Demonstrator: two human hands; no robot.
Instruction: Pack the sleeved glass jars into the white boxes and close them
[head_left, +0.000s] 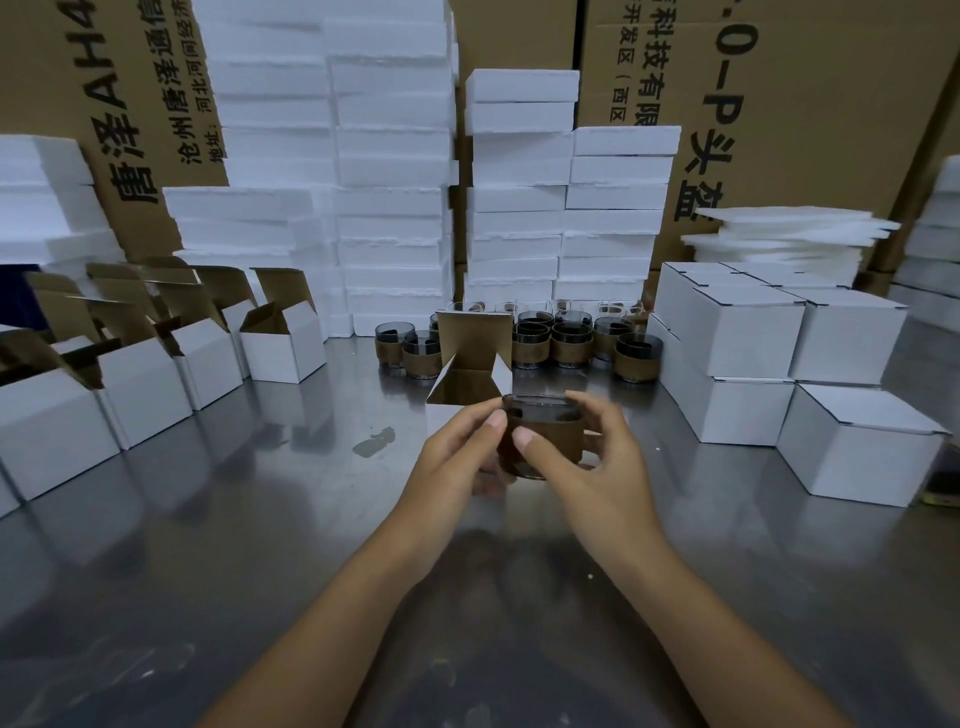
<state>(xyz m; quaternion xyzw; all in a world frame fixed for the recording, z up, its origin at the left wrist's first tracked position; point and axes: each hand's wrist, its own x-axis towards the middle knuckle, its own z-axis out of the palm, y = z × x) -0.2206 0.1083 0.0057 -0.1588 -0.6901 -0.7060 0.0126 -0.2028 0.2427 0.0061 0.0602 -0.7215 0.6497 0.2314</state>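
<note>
I hold one glass jar (545, 434) with a brown sleeve above the middle of the steel table (234, 519). My left hand (460, 457) grips its left side, thumb near the rim. My right hand (592, 467) grips the right side, thumb on the front of the sleeve. Just behind the jar is an open white box (470, 345) with its lid up and side flaps spread; my hands hide its lower part. Several more sleeved jars (571, 343) stand in a cluster further back.
A row of open white boxes (283, 351) lines the left side. Closed white boxes (743, 332) are stacked at the right. White foam blocks (389, 208), loose foam sheets (779, 234) and brown cartons (805, 104) wall off the back.
</note>
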